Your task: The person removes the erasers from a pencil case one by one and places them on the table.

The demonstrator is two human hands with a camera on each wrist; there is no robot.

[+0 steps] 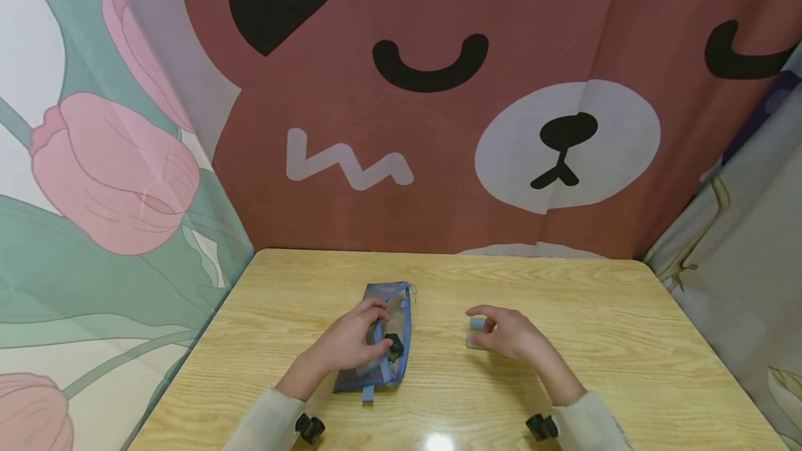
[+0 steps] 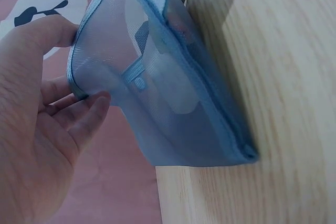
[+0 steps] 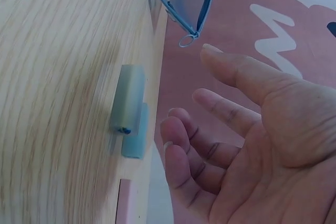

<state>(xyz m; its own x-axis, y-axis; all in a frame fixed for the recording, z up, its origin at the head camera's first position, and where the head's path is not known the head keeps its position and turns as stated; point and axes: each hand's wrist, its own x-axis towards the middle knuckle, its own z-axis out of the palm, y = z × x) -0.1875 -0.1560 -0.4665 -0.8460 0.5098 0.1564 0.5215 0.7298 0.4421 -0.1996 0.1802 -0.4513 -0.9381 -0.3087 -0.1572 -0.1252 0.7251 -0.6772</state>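
Note:
A blue mesh zip pouch (image 1: 358,376) stands unzipped, its mouth spread, left of the table's middle. My left hand (image 1: 352,343) pinches its rim between thumb and fingers; in the left wrist view the see-through mesh side (image 2: 173,129) bulges beside the fingers. Inside shows a dark angular object (image 1: 394,346). Held above several small blocks, my right hand (image 1: 510,334) has thumb and fingers apart and nothing between them. Below it lie a blue block (image 1: 477,323) and a pale green block (image 3: 127,98), with a pink block (image 3: 124,203) nearby in the right wrist view.
The wooden table (image 1: 282,312) ends at a brown bear-print curtain (image 1: 451,193) behind. A tulip-print curtain (image 1: 113,172) hangs along the left side, a pale curtain (image 1: 752,242) along the right. From the pouch's far end sticks out a zipper ring (image 3: 187,40).

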